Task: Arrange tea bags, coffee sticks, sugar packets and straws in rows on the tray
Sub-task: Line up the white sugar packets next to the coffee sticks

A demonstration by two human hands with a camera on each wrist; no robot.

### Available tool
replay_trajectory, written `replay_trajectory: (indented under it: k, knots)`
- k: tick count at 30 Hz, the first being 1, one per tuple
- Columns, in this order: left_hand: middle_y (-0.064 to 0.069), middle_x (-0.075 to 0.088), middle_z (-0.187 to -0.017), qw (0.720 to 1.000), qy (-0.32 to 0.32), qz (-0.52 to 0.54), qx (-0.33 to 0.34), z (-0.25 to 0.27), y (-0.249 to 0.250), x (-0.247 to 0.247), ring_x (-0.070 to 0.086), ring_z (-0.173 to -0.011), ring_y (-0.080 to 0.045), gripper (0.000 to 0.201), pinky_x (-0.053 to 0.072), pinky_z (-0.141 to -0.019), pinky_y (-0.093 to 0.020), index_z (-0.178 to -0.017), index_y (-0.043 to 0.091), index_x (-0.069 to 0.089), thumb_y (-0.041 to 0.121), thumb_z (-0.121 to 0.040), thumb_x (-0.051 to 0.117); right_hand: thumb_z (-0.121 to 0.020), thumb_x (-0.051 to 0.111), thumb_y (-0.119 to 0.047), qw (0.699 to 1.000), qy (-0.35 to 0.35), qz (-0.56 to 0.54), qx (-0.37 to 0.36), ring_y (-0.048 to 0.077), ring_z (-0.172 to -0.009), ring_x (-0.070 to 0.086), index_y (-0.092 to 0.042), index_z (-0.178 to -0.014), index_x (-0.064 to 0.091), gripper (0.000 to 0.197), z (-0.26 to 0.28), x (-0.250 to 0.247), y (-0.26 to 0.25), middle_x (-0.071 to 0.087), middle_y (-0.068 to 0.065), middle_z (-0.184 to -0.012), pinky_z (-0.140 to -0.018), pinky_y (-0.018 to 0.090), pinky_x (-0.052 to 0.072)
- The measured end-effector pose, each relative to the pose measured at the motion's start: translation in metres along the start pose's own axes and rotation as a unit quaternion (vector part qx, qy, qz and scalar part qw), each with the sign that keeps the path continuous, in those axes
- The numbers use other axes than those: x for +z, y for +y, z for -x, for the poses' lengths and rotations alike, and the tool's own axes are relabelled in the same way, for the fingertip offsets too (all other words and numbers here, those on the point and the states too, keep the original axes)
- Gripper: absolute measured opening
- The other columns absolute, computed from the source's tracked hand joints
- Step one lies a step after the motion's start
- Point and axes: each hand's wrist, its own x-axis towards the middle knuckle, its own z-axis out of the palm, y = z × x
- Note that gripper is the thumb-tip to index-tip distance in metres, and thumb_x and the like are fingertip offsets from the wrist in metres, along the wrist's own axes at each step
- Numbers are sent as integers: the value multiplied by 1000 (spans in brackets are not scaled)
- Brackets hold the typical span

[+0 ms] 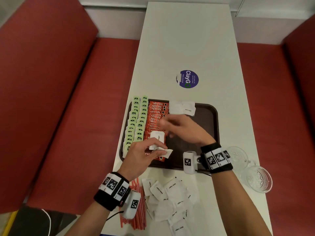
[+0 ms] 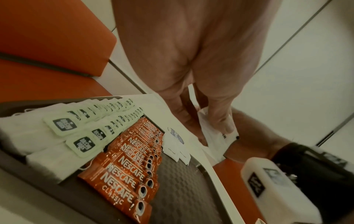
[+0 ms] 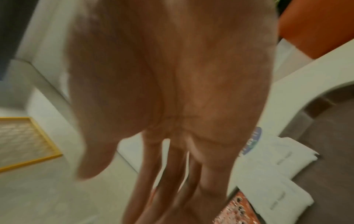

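A brown tray (image 1: 204,116) holds two columns of green tea bags (image 1: 136,120) on its left and a column of red coffee sticks (image 1: 156,109) beside them. A few white sugar packets (image 1: 182,108) lie at its far edge. My left hand (image 1: 144,154) pinches a small stack of sugar packets (image 1: 157,137) above the near end of the coffee sticks; in the left wrist view the thumb (image 2: 220,118) presses on the held packets (image 2: 216,136). My right hand (image 1: 170,125) hovers blurred over the tray with straight fingers (image 3: 166,189) and nothing in it.
A loose pile of sugar packets (image 1: 172,198) lies on the white table in front of the tray, with red straws (image 1: 138,218) to its left under my wrist. Two glass cups (image 1: 257,178) stand at the right edge. A round blue sticker (image 1: 187,79) is beyond the tray.
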Motion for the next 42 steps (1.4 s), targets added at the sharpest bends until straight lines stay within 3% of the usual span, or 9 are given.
replay_trajectory:
  k: [3,7,10,14,18,21,28,33,42]
  knots:
    - [16,79,-97,1000,-18,-10,4,-4,0,0,74,-91,-7,11,55,-79,-17,-103,22,83,19,-92,83,-102,78,-37,995,-82,42,-34,13,-90,75,-24,-110,80,15,17,-4,-13,79,-5,-100,-86,35,62]
    - [12,80,-95,999,-42,-20,6,-5,-2,3,76,-90,-14,10,60,-81,-29,-102,24,82,25,-92,83,-94,87,-27,998,-54,31,-25,15,-91,75,-23,-101,79,11,28,-15,-2,79,-4,-96,-88,36,61]
    - [15,78,-94,1000,1,-27,3,-3,-5,4,72,-86,-7,9,54,-76,-19,-103,25,82,22,-94,82,-92,89,-29,998,58,3,26,11,-91,76,-23,-98,80,13,29,-22,25,81,-7,-95,-89,32,59]
    - [16,77,-96,998,59,-20,-20,2,-7,3,72,-91,-7,10,54,-78,-17,-101,26,81,20,-93,82,-86,94,-35,956,261,-69,118,12,-73,75,-21,-93,77,24,11,-19,77,82,0,-83,-87,39,63]
    - [14,79,-102,994,85,15,-72,7,-12,1,76,-101,-8,11,64,-87,-36,-105,27,76,24,-95,81,-85,96,-30,930,309,-88,176,13,-67,74,-18,-93,79,22,-13,-8,104,82,2,-80,-94,46,66]
    - [12,80,-104,989,113,48,-89,10,-11,-1,77,-101,-8,13,65,-87,-36,-107,25,74,19,-96,80,-87,94,-26,921,330,-60,197,12,-65,73,-16,-92,80,19,-30,-4,110,81,4,-77,-92,44,67]
    - [2,82,-110,976,147,121,-106,15,-4,-8,79,-102,-11,32,63,-80,-24,-122,25,69,4,-98,74,-90,89,-39,904,355,62,230,25,-109,69,-16,-103,74,30,-45,2,109,75,3,-97,-99,45,58]
    - [4,82,-111,969,174,131,-115,18,-9,-13,79,-104,-13,36,65,-85,-29,-123,27,70,5,-97,77,-95,84,-37,898,353,93,245,29,-113,63,-11,-117,70,37,-49,18,95,72,14,-116,-92,41,53]
    - [3,80,-116,960,191,155,-131,21,-10,-14,79,-105,-20,33,65,-91,-42,-120,31,71,7,-97,77,-100,81,-29,893,354,103,257,35,-120,65,-5,-119,69,32,-48,24,80,70,18,-123,-99,43,53]
